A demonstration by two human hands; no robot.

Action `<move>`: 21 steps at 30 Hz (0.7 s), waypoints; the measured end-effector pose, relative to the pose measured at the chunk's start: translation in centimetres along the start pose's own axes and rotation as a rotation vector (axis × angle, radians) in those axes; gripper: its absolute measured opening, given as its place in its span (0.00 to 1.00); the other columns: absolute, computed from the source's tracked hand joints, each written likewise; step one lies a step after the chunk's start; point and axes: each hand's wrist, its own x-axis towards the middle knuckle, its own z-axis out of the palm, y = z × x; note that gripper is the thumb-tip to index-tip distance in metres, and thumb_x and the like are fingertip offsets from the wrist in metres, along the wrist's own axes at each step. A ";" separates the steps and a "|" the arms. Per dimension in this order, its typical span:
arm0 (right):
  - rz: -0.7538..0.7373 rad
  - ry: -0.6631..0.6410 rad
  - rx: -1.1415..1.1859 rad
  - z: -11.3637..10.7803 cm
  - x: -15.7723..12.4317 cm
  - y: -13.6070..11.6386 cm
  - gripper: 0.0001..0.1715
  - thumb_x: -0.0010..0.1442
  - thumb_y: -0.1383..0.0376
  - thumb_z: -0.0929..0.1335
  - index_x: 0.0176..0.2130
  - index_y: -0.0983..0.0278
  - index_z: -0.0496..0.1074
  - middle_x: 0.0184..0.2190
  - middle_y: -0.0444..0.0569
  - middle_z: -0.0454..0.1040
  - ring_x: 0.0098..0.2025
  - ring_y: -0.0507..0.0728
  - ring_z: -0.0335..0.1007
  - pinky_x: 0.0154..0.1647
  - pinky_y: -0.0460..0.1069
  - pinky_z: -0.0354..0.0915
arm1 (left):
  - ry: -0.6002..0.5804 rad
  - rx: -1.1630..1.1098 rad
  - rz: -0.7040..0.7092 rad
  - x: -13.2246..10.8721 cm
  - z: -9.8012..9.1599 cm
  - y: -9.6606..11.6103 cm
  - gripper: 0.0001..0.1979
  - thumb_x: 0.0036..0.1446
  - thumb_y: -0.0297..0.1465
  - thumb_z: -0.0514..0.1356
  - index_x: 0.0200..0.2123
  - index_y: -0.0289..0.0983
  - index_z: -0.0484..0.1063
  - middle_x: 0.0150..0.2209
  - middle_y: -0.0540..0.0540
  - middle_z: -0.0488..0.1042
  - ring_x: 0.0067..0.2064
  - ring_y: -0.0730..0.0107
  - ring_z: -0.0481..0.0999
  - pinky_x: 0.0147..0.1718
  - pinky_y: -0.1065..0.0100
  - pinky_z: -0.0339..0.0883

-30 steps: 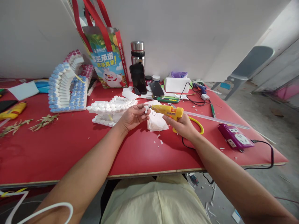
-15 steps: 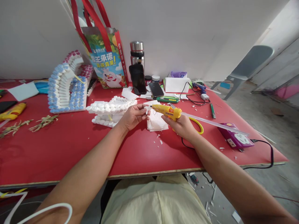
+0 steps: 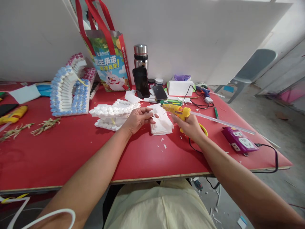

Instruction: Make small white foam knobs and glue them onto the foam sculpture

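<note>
Between the fingertips of my left hand [image 3: 139,121] is a small white piece [image 3: 154,112], too small to make out its exact kind. My right hand [image 3: 189,125] is closed around a yellow hot glue gun [image 3: 177,110], its nozzle pointing left, a short way from the white piece. A long clear glue stick [image 3: 224,121] sticks out of the gun's back. Below the nozzle lies a stack of white paper [image 3: 162,125]. Just left of my left hand stands a curved white structure of rounded pieces [image 3: 107,111].
Blue-and-white and pink-and-white structures [image 3: 69,95] stand at the left, near a second yellow glue gun [image 3: 14,115]. Behind are a shopping bag [image 3: 109,63], a steel flask [image 3: 141,52] and phones [image 3: 160,92]. A purple power strip [image 3: 239,140] with a cord sits at the right.
My right hand has drawn the glue gun to the right, its nozzle coming away from the white piece. The left hand has hardly moved and keeps its hold.
</note>
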 end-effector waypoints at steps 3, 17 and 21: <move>0.031 0.074 -0.042 -1.9 0.4 0.8 0.26 0.59 0.45 0.71 0.26 0.64 0.73 0.18 0.42 0.63 0.21 0.50 0.54 0.21 0.48 0.52 | 0.013 0.086 -0.024 -0.3 0.7 0.2 0.16 0.49 0.35 0.74 0.38 0.31 0.79 0.40 0.37 0.83 0.29 0.69 0.81 0.36 0.64 0.77; 0.252 0.431 -0.238 -7.4 0.7 7.0 0.29 0.57 0.44 0.69 0.30 0.69 0.78 0.20 0.50 0.73 0.22 0.53 0.65 0.23 0.47 0.61 | -0.047 0.144 0.057 -0.6 2.1 -0.5 0.14 0.49 0.32 0.74 0.33 0.35 0.73 0.35 0.42 0.83 0.28 0.67 0.82 0.34 0.65 0.76; 0.253 0.425 -0.258 -7.5 0.8 7.7 0.32 0.58 0.42 0.68 0.31 0.69 0.78 0.20 0.51 0.74 0.22 0.54 0.65 0.23 0.48 0.62 | -0.056 0.102 0.012 -0.7 2.1 -0.2 0.14 0.50 0.33 0.73 0.36 0.35 0.73 0.37 0.39 0.84 0.31 0.62 0.84 0.35 0.64 0.77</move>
